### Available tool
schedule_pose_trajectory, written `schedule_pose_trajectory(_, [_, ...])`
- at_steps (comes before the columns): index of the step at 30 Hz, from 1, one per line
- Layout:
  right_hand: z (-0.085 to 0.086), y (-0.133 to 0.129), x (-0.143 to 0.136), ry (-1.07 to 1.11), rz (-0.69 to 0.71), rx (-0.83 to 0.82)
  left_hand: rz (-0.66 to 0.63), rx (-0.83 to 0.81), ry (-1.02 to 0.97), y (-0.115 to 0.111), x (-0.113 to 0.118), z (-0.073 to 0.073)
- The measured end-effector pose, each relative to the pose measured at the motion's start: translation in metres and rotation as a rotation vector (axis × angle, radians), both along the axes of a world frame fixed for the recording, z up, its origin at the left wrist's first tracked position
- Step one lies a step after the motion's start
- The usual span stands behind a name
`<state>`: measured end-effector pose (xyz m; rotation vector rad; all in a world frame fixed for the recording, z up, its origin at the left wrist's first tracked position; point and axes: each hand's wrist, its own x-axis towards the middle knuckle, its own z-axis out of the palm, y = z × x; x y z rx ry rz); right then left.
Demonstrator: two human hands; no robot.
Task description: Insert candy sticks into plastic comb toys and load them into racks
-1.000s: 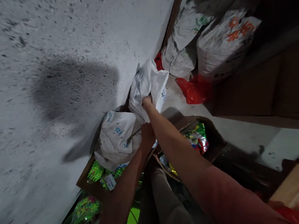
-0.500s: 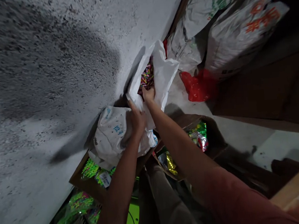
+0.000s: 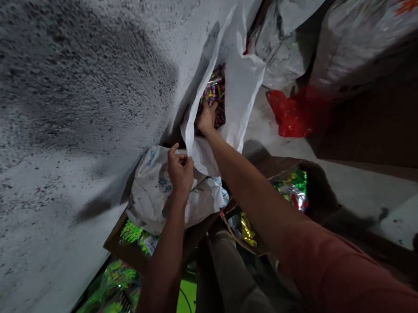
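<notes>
A tall white woven sack (image 3: 242, 96) leans against the wall with its mouth open. Inside lie many small, colourful wrapped pieces (image 3: 215, 88), perhaps sweets; their exact kind is too small to tell. My right hand (image 3: 208, 117) reaches into the sack, fingers apart and touching the pieces. At the sack's near rim, my left hand (image 3: 180, 172) is closed with the sack's edge at its thumb and fingers, the index finger lifted. Below the left hand lies another white sack (image 3: 149, 185) with blue print, crumpled over a cardboard box.
A cardboard box (image 3: 320, 186) holding shiny green and gold packets stands beside my right forearm. A red plastic bag (image 3: 290, 114) lies on the floor, near filled white sacks (image 3: 358, 34). Bright green bagged goods (image 3: 108, 304) sit lower left. The speckled wall (image 3: 82, 113) borders the left.
My right hand has moved deeper among the pieces, its fingers spreading. My left hand has shifted left and back, drawing the near rim along. The sack mouth looks longer and the view has shifted.
</notes>
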<state>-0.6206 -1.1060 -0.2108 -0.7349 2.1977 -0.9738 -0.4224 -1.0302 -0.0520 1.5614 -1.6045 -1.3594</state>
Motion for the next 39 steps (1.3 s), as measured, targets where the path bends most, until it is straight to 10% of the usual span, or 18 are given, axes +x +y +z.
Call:
schedule_pose_trajectory(13, [0.096, 0.072, -0.003, -0.601, -0.164, -0.387, 0.035, 0.048, -0.058, -0.005, -0.002, 0.002])
schedule_pose_trajectory(21, [0.200, 0.107, 0.003, -0.536, -0.049, -0.592, 0.110, 0.026, -0.090, -0.004, -0.010, 0.034])
schedule_pose_trajectory(31, [0.349, 0.225, 0.055, 0.097, 0.074, -0.550, -0.145, 0.096, 0.375, 0.079, -0.018, 0.182])
schedule_pose_trajectory(39, [0.441, 0.328, 0.127, 0.508, 0.032, -0.638, -0.332, -0.213, 0.469, 0.168, 0.035, 0.299])
